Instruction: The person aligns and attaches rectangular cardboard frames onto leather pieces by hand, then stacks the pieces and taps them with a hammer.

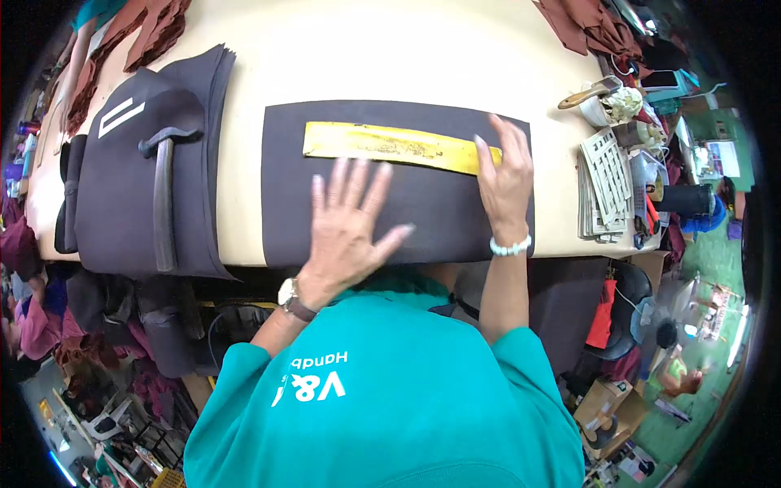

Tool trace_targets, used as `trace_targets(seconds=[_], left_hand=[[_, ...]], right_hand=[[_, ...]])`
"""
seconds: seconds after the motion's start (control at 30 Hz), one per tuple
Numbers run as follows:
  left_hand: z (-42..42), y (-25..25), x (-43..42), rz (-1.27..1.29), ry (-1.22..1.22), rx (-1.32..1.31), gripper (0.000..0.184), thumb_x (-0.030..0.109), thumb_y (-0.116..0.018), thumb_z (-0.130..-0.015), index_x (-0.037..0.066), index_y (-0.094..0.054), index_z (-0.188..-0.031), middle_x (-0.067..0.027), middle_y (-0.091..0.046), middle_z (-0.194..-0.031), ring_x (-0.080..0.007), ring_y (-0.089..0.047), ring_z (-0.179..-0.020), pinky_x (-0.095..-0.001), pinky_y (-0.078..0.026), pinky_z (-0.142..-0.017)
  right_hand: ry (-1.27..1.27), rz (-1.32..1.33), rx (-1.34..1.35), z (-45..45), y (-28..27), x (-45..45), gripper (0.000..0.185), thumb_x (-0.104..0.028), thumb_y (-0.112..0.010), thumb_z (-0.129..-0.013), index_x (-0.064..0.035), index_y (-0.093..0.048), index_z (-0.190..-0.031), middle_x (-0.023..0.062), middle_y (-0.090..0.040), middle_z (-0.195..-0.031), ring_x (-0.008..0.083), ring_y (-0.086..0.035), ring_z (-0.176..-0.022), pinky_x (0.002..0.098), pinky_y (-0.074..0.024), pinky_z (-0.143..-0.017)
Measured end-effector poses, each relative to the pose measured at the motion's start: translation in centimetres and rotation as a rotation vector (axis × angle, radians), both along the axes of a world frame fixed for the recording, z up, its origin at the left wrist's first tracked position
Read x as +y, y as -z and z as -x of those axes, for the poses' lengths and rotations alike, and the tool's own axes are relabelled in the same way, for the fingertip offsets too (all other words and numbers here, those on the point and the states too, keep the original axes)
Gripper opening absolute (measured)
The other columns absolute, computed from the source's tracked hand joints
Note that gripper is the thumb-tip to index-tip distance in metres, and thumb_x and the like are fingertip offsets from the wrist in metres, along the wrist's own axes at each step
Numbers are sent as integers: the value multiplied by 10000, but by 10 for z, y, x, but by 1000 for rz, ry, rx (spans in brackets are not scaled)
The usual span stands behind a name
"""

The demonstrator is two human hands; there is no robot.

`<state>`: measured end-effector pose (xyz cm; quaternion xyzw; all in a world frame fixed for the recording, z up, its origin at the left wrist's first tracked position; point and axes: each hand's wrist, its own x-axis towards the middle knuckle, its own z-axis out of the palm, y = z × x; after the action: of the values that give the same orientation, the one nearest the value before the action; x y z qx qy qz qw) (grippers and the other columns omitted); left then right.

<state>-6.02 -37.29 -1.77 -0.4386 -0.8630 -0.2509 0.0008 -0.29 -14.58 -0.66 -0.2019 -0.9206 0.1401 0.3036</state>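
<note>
A yellow strip (382, 142), worn and with dark markings, lies across a dark rectangular sheet (297, 220) on the table. My left hand (348, 215) is spread flat over the sheet, palm down, its fingertips at the strip's lower edge. Over the strip's right end is my right hand (508, 175), thumb and fingers apart; whether it presses on the strip I cannot tell. To the left, a hammer (164, 195) lies on a thick stack of dark sheets (114, 195). A white U-shaped piece (120, 118) shows near the stack's upper left.
On the right are a pile of pale slotted cards (602, 183), a brush (590, 93) over a white container (595, 110), and a dark cylinder (683, 199). Brown pieces (582, 28) lie at the far right corner, others (154, 32) at the far left. Another person's arm (77, 65) reaches in there.
</note>
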Motion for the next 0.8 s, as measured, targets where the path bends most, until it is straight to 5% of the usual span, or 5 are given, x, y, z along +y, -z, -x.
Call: trace_targets(seconds=[0.2, 0.37, 0.5, 0.63, 0.8], left_hand=[[45, 12, -25, 114, -347, 105, 694, 343, -611, -828, 48, -315, -1382, -202, -375, -1356, -387, -281, -1299, -559, -232, -1027], [48, 16, -18, -28, -310, 16, 533, 194, -626, -827, 42, -439, -1303, -199, -447, -1297, -359, -373, -1255, -511, -277, -1026], [57, 17, -13, -92, -311, -59, 517, 205, -616, -837, 57, -447, -1303, -187, -414, -1347, -356, -340, -1280, -515, -234, -1049], [58, 23, -10, 5, -310, -15, 506, 228, -589, -856, 75, -441, -1315, -170, -367, -1392, -356, -284, -1312, -535, -187, -1062], [56, 28, -5, 77, -312, 48, 523, 255, -561, -862, 41, -424, -1319, -195, -318, -1407, -391, -236, -1321, -577, -170, -1050]], right_hand=[[340, 118, -177, -48, 19, -15, 421, -153, -626, -803, 9, -528, -1179, 147, -594, -1033, 302, -549, -994, 416, -389, -893], [269, 347, 32, -33, 17, -14, 349, -92, -624, -795, 26, -568, -1118, 149, -625, -975, 293, -574, -954, 390, -401, -907], [210, 596, 183, -21, 30, 6, 334, -115, -614, -808, 9, -580, -1116, 149, -602, -1097, 299, -514, -1092, 396, -346, -991], [168, 344, -26, -21, 38, 10, 335, -181, -617, -807, -52, -603, -1116, 93, -558, -1216, 310, -381, -1239, 449, -209, -1073], [167, 318, -35, -22, 40, 10, 343, -185, -629, -797, -69, -614, -1120, 76, -552, -1228, 312, -388, -1231, 465, -209, -1070]])
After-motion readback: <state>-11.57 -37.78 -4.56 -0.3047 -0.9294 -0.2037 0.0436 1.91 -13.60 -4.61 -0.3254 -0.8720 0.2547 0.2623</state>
